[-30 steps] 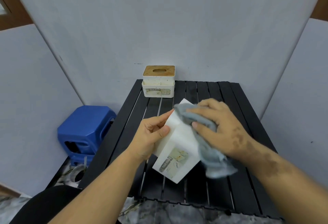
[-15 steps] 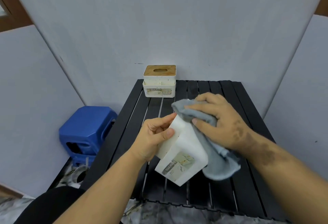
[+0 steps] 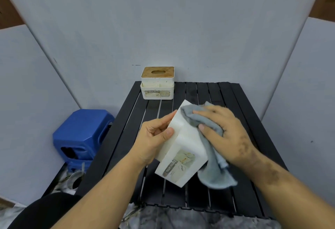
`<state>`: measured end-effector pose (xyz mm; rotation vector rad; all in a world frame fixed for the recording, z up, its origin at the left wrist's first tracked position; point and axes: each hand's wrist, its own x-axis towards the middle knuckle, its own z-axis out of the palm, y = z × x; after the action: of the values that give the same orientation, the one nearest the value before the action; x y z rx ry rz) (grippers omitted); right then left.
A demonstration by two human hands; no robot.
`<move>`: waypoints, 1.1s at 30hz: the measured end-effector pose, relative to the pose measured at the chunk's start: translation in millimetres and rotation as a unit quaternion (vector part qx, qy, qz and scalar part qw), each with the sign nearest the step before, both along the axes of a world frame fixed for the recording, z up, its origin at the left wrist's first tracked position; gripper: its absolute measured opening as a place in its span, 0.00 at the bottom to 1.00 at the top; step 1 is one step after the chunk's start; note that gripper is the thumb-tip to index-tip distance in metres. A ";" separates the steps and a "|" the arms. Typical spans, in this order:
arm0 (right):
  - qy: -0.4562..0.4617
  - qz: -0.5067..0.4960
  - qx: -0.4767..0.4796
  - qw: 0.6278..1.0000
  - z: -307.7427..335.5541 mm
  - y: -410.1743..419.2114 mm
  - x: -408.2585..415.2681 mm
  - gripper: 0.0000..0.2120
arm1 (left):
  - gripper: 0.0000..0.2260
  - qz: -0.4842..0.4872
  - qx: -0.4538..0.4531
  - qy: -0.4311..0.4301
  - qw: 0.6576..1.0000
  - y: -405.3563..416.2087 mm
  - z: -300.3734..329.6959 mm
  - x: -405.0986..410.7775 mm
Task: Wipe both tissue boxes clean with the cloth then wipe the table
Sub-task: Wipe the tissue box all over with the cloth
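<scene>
A white tissue box (image 3: 181, 149) is held tilted above the black slatted tabletop (image 3: 235, 105), its labelled end toward the viewer, apparently so that its broad side faces the cloth. The left hand (image 3: 154, 140) grips the box's left edge, thumb on the near face and fingers (image 3: 168, 118) behind, steadying it against the rubbing. The right hand (image 3: 223, 132) presses a grey cloth (image 3: 210, 156) flat onto the upper right side with fingers nearly straight; the cloth's loose end hangs below. The second tissue box (image 3: 157, 87), wood-lidded, stands at the tabletop's far edge, seemingly awaiting its turn. A blue stool (image 3: 79, 134) sits left.
</scene>
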<state>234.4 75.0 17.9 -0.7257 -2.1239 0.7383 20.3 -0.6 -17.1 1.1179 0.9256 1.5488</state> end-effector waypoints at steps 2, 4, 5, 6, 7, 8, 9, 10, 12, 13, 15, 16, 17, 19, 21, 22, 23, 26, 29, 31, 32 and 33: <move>0.032 0.003 0.035 0.999 -0.1 -33.1 1.1 0.16 | 0.27 0.005 0.002 -0.002 1.000 -0.1 -0.5 -1.4; 0.046 0.016 0.062 0.997 -2.7 -47.0 1.8 0.17 | 0.25 0.004 0.007 0.001 1.000 0.2 -1.0 -1.6; 0.050 0.020 0.060 0.997 -3.9 -42.9 2.7 0.17 | 0.25 0.000 0.006 -0.005 1.000 0.2 -0.7 -0.3; 0.055 0.020 0.045 0.997 -4.7 -33.4 4.0 0.16 | 0.26 -0.003 0.001 -0.014 1.000 0.3 -0.3 1.6; 0.061 0.015 0.015 0.998 -5.1 -19.9 4.9 0.15 | 0.27 -0.005 -0.004 -0.020 1.000 -0.1 0.4 3.4; 0.067 0.008 -0.025 0.997 -5.4 -5.0 5.8 0.14 | 0.27 -0.004 -0.008 -0.021 1.000 -0.5 1.4 5.6; 0.069 0.003 -0.069 0.995 -4.3 9.1 5.6 0.14 | 0.28 -0.002 -0.013 -0.020 1.000 -0.5 2.2 6.8; 0.070 0.006 -0.115 0.991 -4.4 22.2 4.1 0.14 | 0.28 0.002 -0.019 -0.019 1.000 -0.2 3.0 7.4; 0.082 0.020 -0.177 0.981 -4.5 34.7 0.4 0.14 | 0.31 0.013 -0.029 -0.019 0.999 -0.5 4.7 8.4; 0.088 0.019 -0.189 0.978 -5.2 35.0 -1.4 0.14 | 0.31 0.018 -0.032 -0.019 0.999 -0.7 4.9 8.6; 0.084 -0.001 -0.176 0.981 -5.9 27.5 -0.8 0.14 | 0.29 0.034 -0.033 -0.012 0.999 -1.3 4.6 10.7; 0.077 -0.013 -0.155 0.985 -5.1 20.1 1.6 0.13 | 0.27 0.043 -0.033 -0.011 0.998 -1.4 5.1 12.7; 0.071 -0.020 -0.131 0.989 -3.2 10.4 4.2 0.13 | 0.25 0.053 -0.035 -0.013 0.998 -1.3 5.3 14.6; 0.074 -0.018 -0.087 0.993 0.9 -12.3 9.3 0.14 | 0.22 0.069 -0.043 -0.017 0.997 0.3 6.6 18.2; 0.088 -0.032 -0.065 0.993 1.0 -31.4 12.1 0.15 | 0.21 0.080 -0.055 -0.015 0.995 2.7 8.2 23.4; 0.097 -0.050 -0.056 0.992 -0.1 -36.7 13.0 0.15 | 0.22 0.086 -0.062 -0.016 0.994 4.0 9.3 26.9; 0.106 -0.072 -0.044 0.991 -0.6 -38.8 13.8 0.15 | 0.23 0.091 -0.070 -0.021 0.993 5.3 10.5 31.2; 0.119 -0.122 -0.021 0.985 3.4 -26.7 16.4 0.13 | 0.25 0.109 -0.086 -0.067 0.988 7.0 15.1 47.0; 0.095 -0.143 -0.019 0.985 9.5 -5.2 15.2 0.13 | 0.25 0.118 -0.102 -0.132 0.979 6.5 18.4 58.9; 0.076 -0.143 -0.005 0.987 9.6 1.2 12.9 0.14 | 0.21 0.137 -0.107 -0.141 0.975 7.4 18.1 62.0; 0.070 -0.145 0.001 0.987 7.8 1.3 11.5 0.15 | 0.19 0.149 -0.108 -0.145 0.972 7.7 18.1 63.2; 0.067 -0.151 0.005 0.986 4.7 -1.5 9.9 0.16 | 0.19 0.158 -0.108 -0.153 0.969 8.6 18.0 63.9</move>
<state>244.4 73.5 22.6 -0.9400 -1.8422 0.5935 84.2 8.0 0.9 0.5727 1.0636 1.7659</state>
